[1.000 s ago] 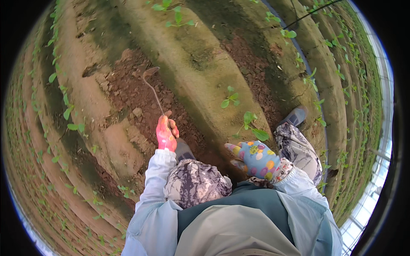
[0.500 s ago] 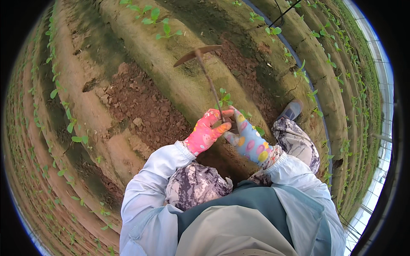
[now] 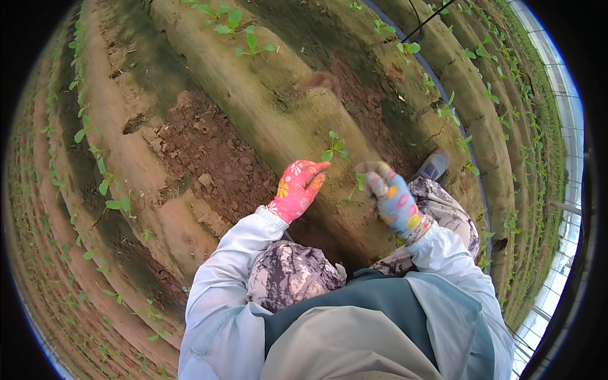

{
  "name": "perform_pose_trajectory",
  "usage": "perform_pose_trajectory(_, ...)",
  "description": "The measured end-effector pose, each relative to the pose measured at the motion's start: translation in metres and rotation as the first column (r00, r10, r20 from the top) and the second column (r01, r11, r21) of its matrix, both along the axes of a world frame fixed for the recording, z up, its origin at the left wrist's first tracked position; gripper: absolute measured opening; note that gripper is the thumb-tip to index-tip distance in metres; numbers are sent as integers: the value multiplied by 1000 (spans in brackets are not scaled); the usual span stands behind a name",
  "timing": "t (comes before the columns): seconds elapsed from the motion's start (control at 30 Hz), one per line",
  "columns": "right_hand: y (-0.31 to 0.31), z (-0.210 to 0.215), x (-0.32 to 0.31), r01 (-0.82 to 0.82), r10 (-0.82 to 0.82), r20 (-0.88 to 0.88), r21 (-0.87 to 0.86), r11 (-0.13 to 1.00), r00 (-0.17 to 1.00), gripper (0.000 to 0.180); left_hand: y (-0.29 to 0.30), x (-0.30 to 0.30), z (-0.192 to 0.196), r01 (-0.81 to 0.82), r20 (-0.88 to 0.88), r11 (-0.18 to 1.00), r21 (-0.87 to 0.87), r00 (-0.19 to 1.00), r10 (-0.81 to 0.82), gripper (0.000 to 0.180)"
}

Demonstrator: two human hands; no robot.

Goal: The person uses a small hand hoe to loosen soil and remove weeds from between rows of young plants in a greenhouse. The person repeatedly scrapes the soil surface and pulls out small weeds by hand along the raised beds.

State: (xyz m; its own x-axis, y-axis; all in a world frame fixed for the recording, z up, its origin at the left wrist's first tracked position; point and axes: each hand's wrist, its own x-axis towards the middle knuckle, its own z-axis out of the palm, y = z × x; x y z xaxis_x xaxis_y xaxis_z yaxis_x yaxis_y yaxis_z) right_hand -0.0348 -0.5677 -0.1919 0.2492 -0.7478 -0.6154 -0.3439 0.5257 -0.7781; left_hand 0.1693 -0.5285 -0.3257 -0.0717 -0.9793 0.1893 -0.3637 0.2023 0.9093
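My left hand (image 3: 297,192), in a pink flowered glove, is closed, with its index finger and thumb stretched to the right. Motion blur smears the small hoe (image 3: 318,81) above the bed; its shaft hardly shows, but it lines up with my left hand. My right hand (image 3: 391,199), in a blue spotted glove, stands apart to the right. Its bent fingers are blurred, and nothing can be made out in them. A seedling (image 3: 334,147) grows just beyond and between my hands. Another small green plant (image 3: 356,185) is beside my right fingertips.
Raised soil beds with rows of seedlings (image 3: 231,25) run diagonally. Loose brown clods (image 3: 209,149) fill the furrow at left. A blue-grey hose (image 3: 472,164) lies along the right, near my shoe (image 3: 434,166). A greenhouse wall (image 3: 563,114) stands at the far right.
My hands have separated; the right one has moved right and down, off the hoe. The hoe's head has shifted to the right and is now blurred.
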Motion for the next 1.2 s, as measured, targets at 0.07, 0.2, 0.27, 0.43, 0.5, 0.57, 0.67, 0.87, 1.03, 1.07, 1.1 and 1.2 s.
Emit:
perform_pose_trajectory(0.07,-22,4,-11,58,-57,8,-91,994,998,24,-10,7,-16,-15,76,999,-47,997,18,24)
perform_pose_trajectory(0.2,-88,-6,-39,44,-42,-51,38,998,998,23,-48,19,-41,56,312,979,-195,950,8,28)
perform_pose_trajectory(0.27,-117,-26,-49,3,6,-125,77,997,992,26,-71,23,-50,129,458,966,-223,889,-13,38)
perform_pose_trajectory(0.43,-174,-105,-48,-133,117,-312,-30,991,943,31,-113,29,-74,-32,656,996,-89,750,83,55)
perform_pose_trajectory(0.5,-200,-141,-46,-190,165,-364,-33,981,917,33,-119,32,-82,-78,694,997,-16,717,67,58)
perform_pose_trajectory(0.57,-230,-176,-43,-264,216,-434,-52,963,875,34,-121,33,-88,-43,692,995,-89,716,92,61)
perform_pose_trajectory(0.67,-278,-227,-23,-172,110,-408,-120,978,906,34,-123,33,-89,-39,704,997,-66,706,74,63)
perform_pose_trajectory(0.87,-366,-280,56,-631,196,-786,-292,718,587,24,-129,32,-83,-45,705,999,16,709,21,65)
perform_pose_trajectory(1.03,-363,-303,50,-724,321,-860,-78,686,397,20,-132,30,-84,-42,709,999,19,705,16,65)
perform_pose_trajectory(1.07,-356,-307,37,-670,300,-839,-100,736,455,25,-132,29,-83,-34,718,999,14,696,14,64)
perform_pose_trajectory(1.1,-351,-308,22,-613,269,-819,-123,781,507,30,-132,29,-84,-34,729,999,37,685,-4,64)
perform_pose_trajectory(1.2,-318,-308,-30,-639,400,-843,90,764,360,22,-132,29,-83,-35,740,999,18,672,11,64)
